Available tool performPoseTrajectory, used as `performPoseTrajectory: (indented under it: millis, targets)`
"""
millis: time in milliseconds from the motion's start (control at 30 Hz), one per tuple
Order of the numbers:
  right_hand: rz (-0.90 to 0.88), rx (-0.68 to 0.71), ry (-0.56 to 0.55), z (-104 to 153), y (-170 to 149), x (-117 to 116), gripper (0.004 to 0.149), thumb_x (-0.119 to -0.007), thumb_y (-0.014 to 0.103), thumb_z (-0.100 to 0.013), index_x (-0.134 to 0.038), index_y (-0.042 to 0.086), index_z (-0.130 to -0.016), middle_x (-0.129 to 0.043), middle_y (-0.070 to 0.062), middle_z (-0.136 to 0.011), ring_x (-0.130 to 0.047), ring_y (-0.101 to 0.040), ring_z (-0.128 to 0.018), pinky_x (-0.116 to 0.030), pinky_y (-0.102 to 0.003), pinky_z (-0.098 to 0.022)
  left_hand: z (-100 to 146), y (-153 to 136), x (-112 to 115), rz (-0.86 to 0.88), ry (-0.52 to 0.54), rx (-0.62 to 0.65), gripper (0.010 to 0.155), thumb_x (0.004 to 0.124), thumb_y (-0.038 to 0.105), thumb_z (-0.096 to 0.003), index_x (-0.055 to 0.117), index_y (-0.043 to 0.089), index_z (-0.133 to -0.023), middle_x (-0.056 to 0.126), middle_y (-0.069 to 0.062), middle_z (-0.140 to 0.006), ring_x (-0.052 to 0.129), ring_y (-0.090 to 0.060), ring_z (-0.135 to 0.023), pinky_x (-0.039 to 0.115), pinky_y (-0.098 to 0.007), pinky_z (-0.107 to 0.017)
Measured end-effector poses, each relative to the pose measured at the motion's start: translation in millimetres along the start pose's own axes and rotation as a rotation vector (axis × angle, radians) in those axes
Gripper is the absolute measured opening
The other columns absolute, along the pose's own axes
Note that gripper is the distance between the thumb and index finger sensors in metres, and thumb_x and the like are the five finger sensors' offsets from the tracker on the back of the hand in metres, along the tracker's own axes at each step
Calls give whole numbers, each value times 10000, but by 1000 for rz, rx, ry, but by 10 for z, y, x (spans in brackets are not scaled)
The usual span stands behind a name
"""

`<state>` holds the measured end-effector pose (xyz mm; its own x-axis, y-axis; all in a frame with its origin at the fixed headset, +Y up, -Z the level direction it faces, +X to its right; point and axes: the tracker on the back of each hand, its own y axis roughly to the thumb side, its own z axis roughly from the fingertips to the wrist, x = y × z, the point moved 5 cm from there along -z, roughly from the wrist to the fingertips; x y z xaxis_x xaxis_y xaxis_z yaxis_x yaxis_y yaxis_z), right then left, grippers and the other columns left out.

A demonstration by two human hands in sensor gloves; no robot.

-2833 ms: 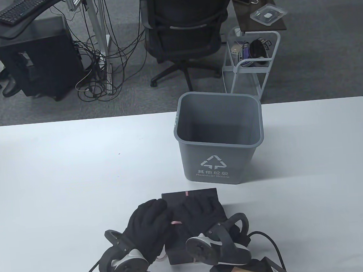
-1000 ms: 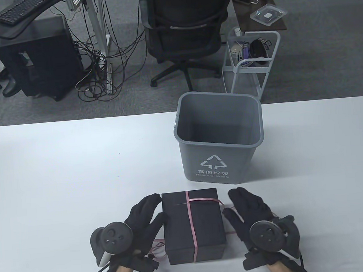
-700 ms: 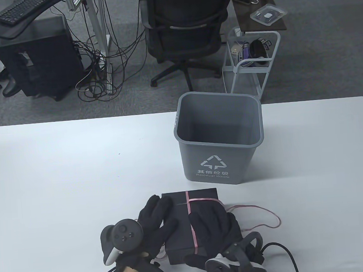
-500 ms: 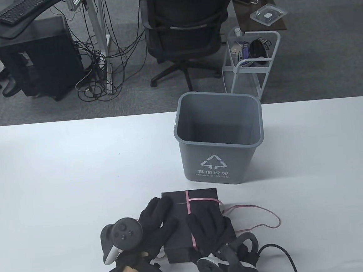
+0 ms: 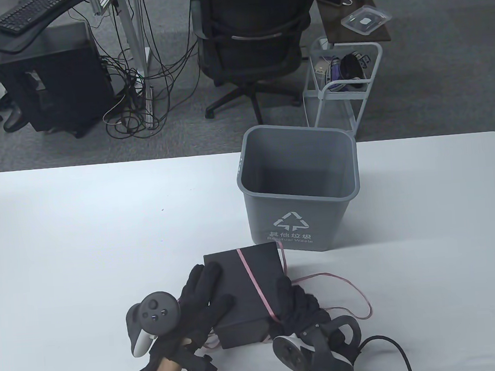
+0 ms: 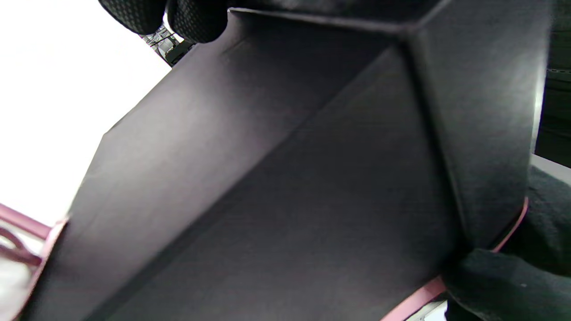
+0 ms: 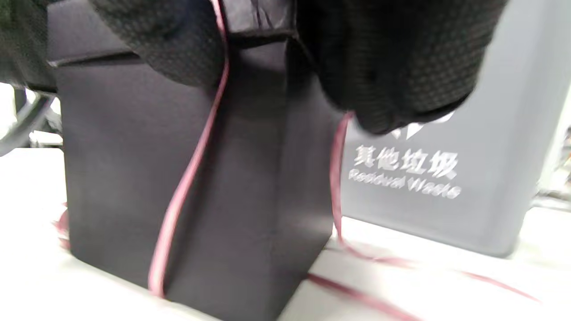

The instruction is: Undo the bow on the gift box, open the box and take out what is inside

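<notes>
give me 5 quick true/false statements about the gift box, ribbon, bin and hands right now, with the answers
1. The black gift box sits turned at an angle on the white table. True.
2. The pink ribbon is completely off the box. False: a strand still runs across the lid, and a loose loop trails on the table.
3. The grey waste bin lies tipped on its side. False: it stands upright beyond the box.
4. The left hand lies with its fingers straight on the lid. True.
5. The right hand hovers well clear of the box. False: it is at the box's near right corner, fingers curled round the ribbon.
</notes>
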<state>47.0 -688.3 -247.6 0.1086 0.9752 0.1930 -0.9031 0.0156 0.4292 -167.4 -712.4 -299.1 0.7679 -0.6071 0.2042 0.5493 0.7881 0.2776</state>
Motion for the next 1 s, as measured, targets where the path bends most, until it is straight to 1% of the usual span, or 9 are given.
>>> performPoseTrajectory:
  millis: [33,167,233,300,433,600,733,833,1000]
  targets:
    - [-27,1,-36,-1,1,23,856,-850,413,-518,-362,-31,-1063,-881,-263,-785,-1018,-372,-535,-909,-353,-323,3,-4,-8,-1,5,-2,781,625,585,-608,317,163,-1188,298,-339,-1171,560,-560,-1001,595,-674,-659]
    - [-32,12,-70,2,-15,57,781,-881,268,-490,-404,19,-1056,-931,-180,-685,-1045,-254,-436,-912,-278,-261,11,-68,-62,15,7,-6,801,626,615,-599,321,169,-1191,302,-325,-1179,554,-562,-1005,590,-680,-659]
    - [-70,29,-56,-3,-31,56,777,-877,250,-487,-400,28,-1058,-931,-165,-674,-1038,-245,-422,-905,-272,-255,8,-105,-77,21,-6,-11,822,626,646,-590,313,184,-1194,291,-313,-1188,537,-561,-1015,582,-684,-663]
    - [-150,36,-18,-14,-87,61,779,-868,245,-490,-383,29,-1060,-926,-153,-679,-1031,-246,-428,-899,-277,-262,7,-131,-85,54,-14,-21,808,640,627,-593,312,197,-1194,281,-303,-1192,526,-561,-1019,577,-687,-664]
    - [-335,7,31,-31,-339,117,741,-854,231,-500,-414,30,-1061,-924,-133,-693,-1026,-259,-444,-896,-291,-273,4,-142,-93,54,-19,-16,796,643,612,-598,316,197,-1193,278,-299,-1192,517,-557,-1023,574,-687,-665]
    - [-454,-122,25,-18,-910,177,587,-846,215,-505,-613,83,-1027,-935,-146,-692,-1025,-273,-448,-894,-307,-275,-2,-151,-94,50,-23,-11,793,640,612,-598,317,199,-1193,276,-297,-1193,515,-555,-1025,574,-688,-664]
    - [-495,-253,38,29,-1374,138,396,-827,200,-514,-820,133,-904,-946,-154,-705,-1020,-288,-467,-891,-321,-289,-1,-153,-99,52,-22,-10,788,640,607,-600,319,200,-1193,276,-297,-1193,515,-555,-1025,574,-688,-664]
    - [-502,-353,34,78,-1669,91,333,-813,190,-519,-868,160,-846,-948,-156,-711,-1013,-301,-476,-886,-331,-295,1,-157,-103,53,-22,-9,784,635,604,-602,318,197,-1193,277,-295,-1193,517,-557,-1022,579,-685,-663]
    - [-522,-553,-25,254,-2180,50,316,-797,189,-526,-867,169,-834,-938,-157,-721,-1004,-310,-489,-880,-337,-304,2,-164,-112,55,-22,-7,778,634,599,-603,323,198,-1192,281,-295,-1192,518,-555,-1023,578,-687,-662]
